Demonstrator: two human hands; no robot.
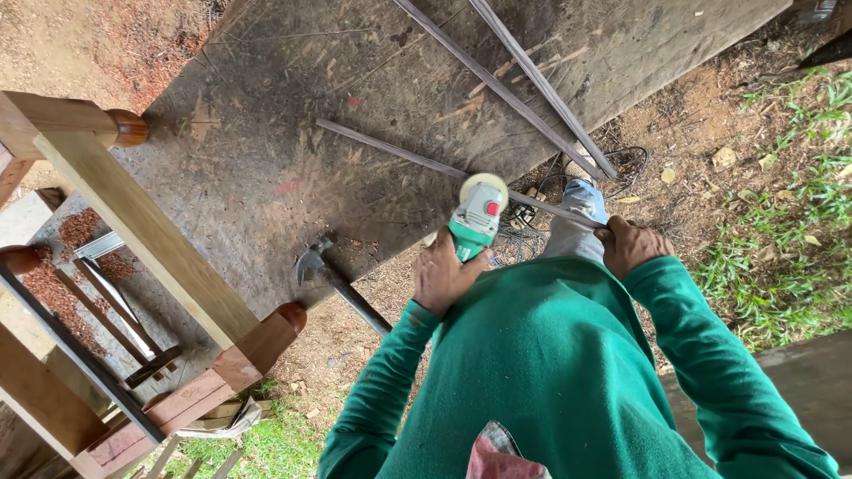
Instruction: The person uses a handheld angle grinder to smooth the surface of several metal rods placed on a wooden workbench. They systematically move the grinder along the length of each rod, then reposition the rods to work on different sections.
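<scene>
- The left hand [441,277] is wrapped around the body of a green and white angle grinder [476,218]; its pale disc points away from the person, toward the edge of the workbench [266,133].
- The right hand [632,246] is closed on the near end of a thin wooden strip [426,162], which runs from that hand across the grey bench top, up and to the left.
- The grinder's disc sits at the strip, just above the bench edge, between the two hands.
- The hands are apart, one on each side of the person's green-sleeved chest.
- Two more long strips [524,84] lie crossed on the bench, farther off.
- A claw hammer [333,279] rests at the bench edge, just left of the left hand.
- A wooden frame [142,239] with rounded knobs stands at the far left.
</scene>
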